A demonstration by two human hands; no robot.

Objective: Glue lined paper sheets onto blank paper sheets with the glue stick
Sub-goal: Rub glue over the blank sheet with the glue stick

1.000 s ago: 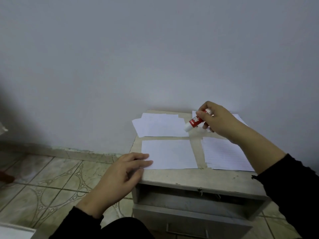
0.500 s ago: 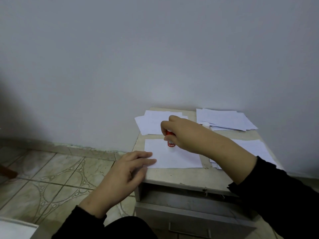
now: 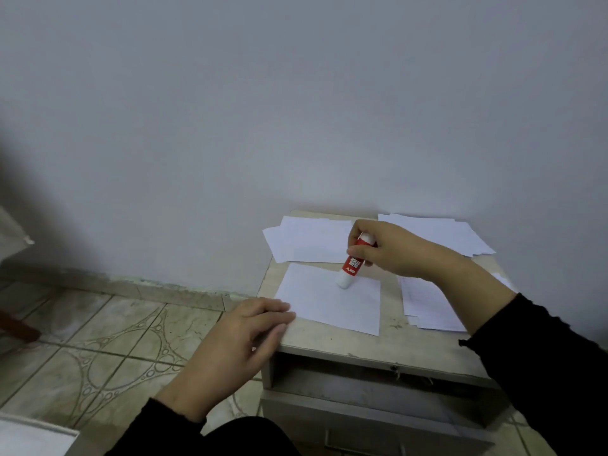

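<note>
Near the front-left corner of the surface (image 3: 345,347), a single white sheet (image 3: 332,302) is laid flat, slightly askew to the front edge. A glue stick (image 3: 353,264), red-bodied with white lettering and a white end, is held tilted with its white lower end set on the upper middle of that sheet. It is gripped near its top by the curled fingers of the right hand (image 3: 391,250). The left hand (image 3: 237,340) is kept flat, its straight fingertips pressed on the sheet's near-left corner. Three other lots of paper are seen: a loose pile (image 3: 307,241) at the back-left corner, another pile (image 3: 441,233) along the back-right edge, and a stack (image 3: 427,304) toward the right edge, partly hidden by the right forearm. Lines on these papers cannot be made out clearly. Below the front edge, an open drawer (image 3: 368,399) is seen; its contents cannot be told.
</note>
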